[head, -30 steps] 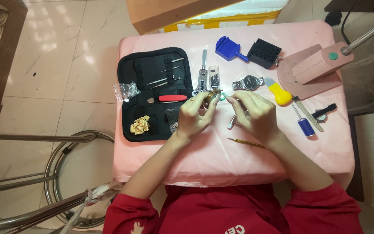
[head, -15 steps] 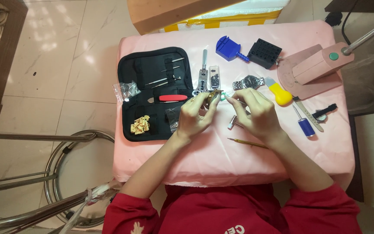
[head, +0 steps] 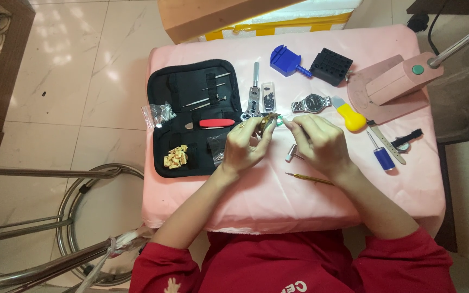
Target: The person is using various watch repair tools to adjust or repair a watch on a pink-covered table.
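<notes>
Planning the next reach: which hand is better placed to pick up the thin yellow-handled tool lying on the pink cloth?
Probably the right hand. The yellow-handled tool lies just below its wrist, while the left hand sits further left, pinching a small watch part between its fingers.

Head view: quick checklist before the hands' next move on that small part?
1. Left hand has a grip on the small part: ok.
2. Right hand at the part: ok, though what its fingers pinch: cannot tell.
3. Silver watch lies apart from both hands: ok.
4. Thin wooden-handled tool lies on the pink cloth beside the right wrist: ok.
5. Black tool case open: ok.
</notes>
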